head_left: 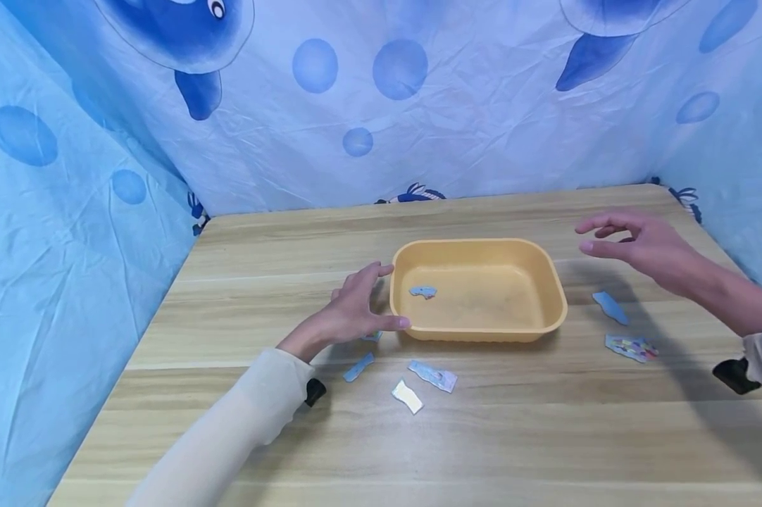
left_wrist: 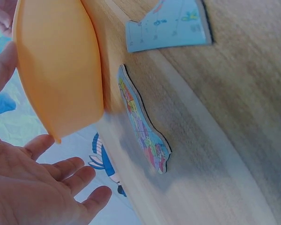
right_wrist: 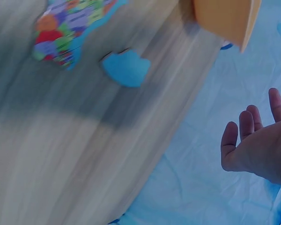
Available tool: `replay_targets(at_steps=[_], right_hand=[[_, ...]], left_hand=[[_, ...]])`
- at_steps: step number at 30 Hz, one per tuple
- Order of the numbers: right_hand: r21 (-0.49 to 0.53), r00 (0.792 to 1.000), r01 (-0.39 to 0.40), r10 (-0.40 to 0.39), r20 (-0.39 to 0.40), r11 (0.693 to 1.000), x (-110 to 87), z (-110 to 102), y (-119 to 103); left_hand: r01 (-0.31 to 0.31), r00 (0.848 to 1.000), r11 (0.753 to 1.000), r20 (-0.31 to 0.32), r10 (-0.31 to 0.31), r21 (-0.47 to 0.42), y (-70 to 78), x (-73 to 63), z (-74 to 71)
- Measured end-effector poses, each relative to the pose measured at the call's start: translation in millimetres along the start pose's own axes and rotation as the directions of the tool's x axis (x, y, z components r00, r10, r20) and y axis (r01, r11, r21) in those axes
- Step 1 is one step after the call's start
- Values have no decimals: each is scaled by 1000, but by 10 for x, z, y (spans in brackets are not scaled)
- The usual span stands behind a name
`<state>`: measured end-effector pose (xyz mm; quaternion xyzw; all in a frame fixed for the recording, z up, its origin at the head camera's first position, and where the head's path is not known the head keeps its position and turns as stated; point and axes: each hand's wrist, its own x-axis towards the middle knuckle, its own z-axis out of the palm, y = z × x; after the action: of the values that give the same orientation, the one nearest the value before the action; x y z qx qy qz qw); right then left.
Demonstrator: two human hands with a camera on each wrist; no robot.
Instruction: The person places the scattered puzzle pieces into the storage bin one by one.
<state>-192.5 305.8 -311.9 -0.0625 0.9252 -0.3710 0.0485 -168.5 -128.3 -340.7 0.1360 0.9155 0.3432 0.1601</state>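
A yellow-orange plastic basin [head_left: 476,335] stands on the table with a small blue puzzle piece [head_left: 423,291] inside. My left hand [head_left: 355,304] is at its left end; thumb and index fingertip touch the rim, spread apart, and the other fingers extend loosely in the left wrist view. Beside that hand lies a colourful map-printed puzzle piece [left_wrist: 143,124], thin and irregular. My right hand [head_left: 647,246] hovers right of the basin, fingers loosely bent, holding nothing. Below it lie a plain blue piece [head_left: 610,308] and a multicoloured piece [head_left: 631,348].
In front of the basin are a long blue-and-lilac piece [head_left: 434,376], a whitish piece [head_left: 408,396] and a narrow blue piece [head_left: 358,367]. The wooden table [head_left: 482,451] ends at a blue curtain [head_left: 279,155] with sea-animal prints, behind and at both sides.
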Motion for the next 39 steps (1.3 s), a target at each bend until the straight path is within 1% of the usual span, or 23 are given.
replay_targets(at_steps=[4,11,18,29,35,39], right_hand=[[8,1000,-17,17,-5,1000,-52,-56,158],[-43,997,-82,82,-3,996,-113,-78,386],[-25,994,-112,113,8,993,-176,-65,618],[-49,991,-133,135,24,990,-275,-17,815],[-76,990,-102,109,92,992,-303,12,862],[-61,985,-88,96,142,994,-297,47,858]], left_hand=[[-5,1000,1000,-2,5,6,20,6,-4],[8,1000,1000,5,-8,22,35,8,-16],[6,1000,1000,3,-6,21,36,24,-23],[15,1000,1000,5,-15,24,31,21,-12],[14,1000,1000,9,-14,20,32,10,-12],[20,1000,1000,6,-20,22,35,5,-12]])
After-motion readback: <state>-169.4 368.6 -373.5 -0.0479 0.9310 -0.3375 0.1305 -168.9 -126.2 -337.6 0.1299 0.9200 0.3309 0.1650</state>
